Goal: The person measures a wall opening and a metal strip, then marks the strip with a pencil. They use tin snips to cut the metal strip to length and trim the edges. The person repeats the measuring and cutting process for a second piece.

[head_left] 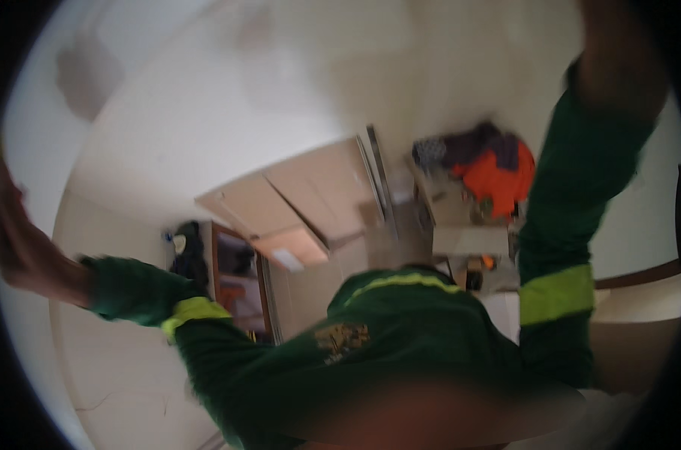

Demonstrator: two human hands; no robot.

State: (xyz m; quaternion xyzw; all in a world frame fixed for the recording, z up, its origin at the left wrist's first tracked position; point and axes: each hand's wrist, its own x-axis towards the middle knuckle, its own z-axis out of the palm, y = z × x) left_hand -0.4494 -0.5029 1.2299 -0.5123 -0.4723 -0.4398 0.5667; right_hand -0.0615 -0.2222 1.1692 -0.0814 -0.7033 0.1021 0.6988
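Left hand raised at left rim, nearest white surface beside it; finger spread, hold, contact: cannot tell. Right hand beyond frame, past raised green sleeve; state unknown. Judgement: steady reach best, both hands within sight.

Right of centre, an orange cloth and a dark cloth are heaped on a tabletop; light-brown panels are seen near the frame's middle.
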